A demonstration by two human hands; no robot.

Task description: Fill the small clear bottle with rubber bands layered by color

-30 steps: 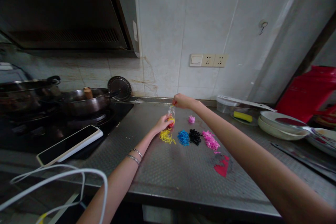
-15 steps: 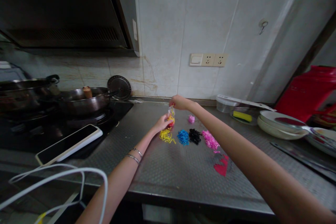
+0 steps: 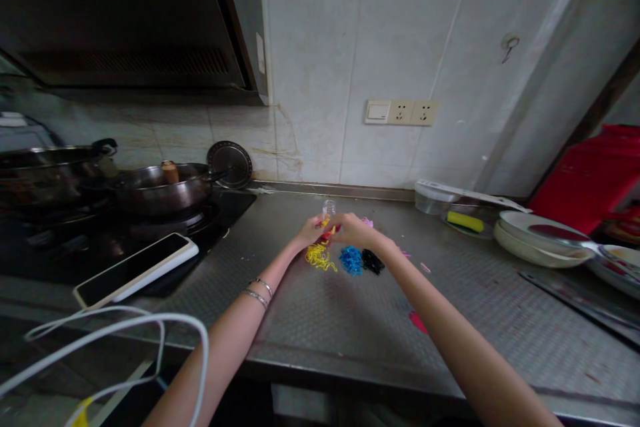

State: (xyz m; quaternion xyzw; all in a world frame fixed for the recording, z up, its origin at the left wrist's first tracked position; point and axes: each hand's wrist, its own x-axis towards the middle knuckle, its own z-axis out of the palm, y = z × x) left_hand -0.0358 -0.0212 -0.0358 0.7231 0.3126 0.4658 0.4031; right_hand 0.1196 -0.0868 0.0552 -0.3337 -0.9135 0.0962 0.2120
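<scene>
A small clear bottle (image 3: 329,208) with yellow and red bands inside stands on the steel counter (image 3: 350,320). My left hand (image 3: 311,232) is closed round its lower part. My right hand (image 3: 353,230) is lowered beside the bottle, fingers pinched near its base; what they hold is hidden. In front of the hands lie small piles of bands: yellow (image 3: 320,257), blue (image 3: 351,260) and black (image 3: 373,261). My right arm hides most of the pink pile.
A phone (image 3: 135,268) lies on the black stove's edge, with a pan (image 3: 155,190) and a wok (image 3: 45,177) behind. White cables (image 3: 115,340) loop at the lower left. At right stand a clear tub (image 3: 433,199), a yellow sponge (image 3: 463,221) and stacked plates (image 3: 535,239).
My right hand has come down from the bottle's top to beside its base, and its arm now covers the pink pile. My left hand stays on the bottle.
</scene>
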